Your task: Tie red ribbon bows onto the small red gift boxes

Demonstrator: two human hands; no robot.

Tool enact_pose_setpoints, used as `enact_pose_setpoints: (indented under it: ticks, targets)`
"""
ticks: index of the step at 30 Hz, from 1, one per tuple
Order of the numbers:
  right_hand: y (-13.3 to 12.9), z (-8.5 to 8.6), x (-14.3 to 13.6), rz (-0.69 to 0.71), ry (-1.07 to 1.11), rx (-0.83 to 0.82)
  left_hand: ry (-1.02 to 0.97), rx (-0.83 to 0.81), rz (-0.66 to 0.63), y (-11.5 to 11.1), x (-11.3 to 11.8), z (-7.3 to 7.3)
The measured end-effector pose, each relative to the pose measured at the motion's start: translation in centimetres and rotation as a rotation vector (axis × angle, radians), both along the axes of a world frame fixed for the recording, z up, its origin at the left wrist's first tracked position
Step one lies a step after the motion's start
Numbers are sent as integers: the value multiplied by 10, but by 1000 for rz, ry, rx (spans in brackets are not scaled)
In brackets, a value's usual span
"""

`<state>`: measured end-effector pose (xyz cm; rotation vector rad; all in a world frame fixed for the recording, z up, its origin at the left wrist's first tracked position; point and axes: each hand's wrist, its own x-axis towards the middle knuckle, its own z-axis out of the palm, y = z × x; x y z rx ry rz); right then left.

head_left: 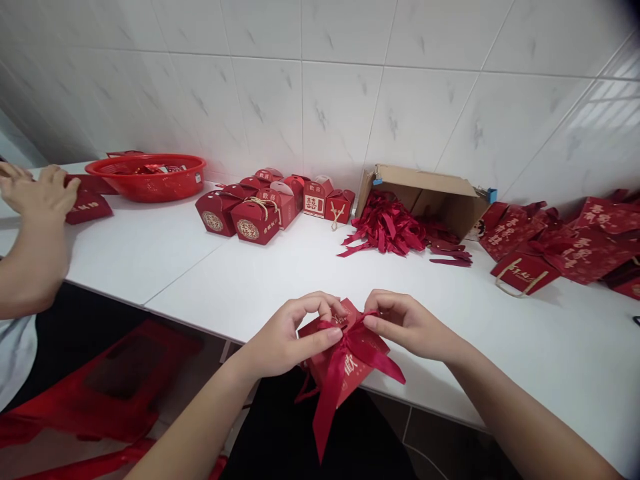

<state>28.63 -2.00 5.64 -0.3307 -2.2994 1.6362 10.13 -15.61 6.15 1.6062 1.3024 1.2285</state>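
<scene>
A small red gift box with pale lettering is tilted at the table's front edge, between my two hands. Around its top runs a dark red ribbon, whose two loose tails hang down the front. My left hand pinches the ribbon at the middle of the box top, thumb against fingers. On the other side, my right hand pinches a ribbon loop between thumb and fingertips. The far side of the box and the ribbon's crossing are partly hidden by my fingers.
Beyond my hands lie a heap of red ribbons and an open cardboard box on its side. Finished-looking red boxes stand left of it, others right. A red basin and a co-worker's hands are far left.
</scene>
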Motion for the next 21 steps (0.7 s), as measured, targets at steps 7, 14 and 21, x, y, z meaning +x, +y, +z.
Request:
enact_pose_setpoints:
  ticks: [7,14,21]
  targets:
    - [-11,-5,-7,-71,101,-278,135,10,-26,-1,-1,7]
    - [-13,-10,-6,-55,104,-201,433,118,107,0,1,8]
    - [-15,-13,-6,-33,136,-12,663,159,247,-5,1,9]
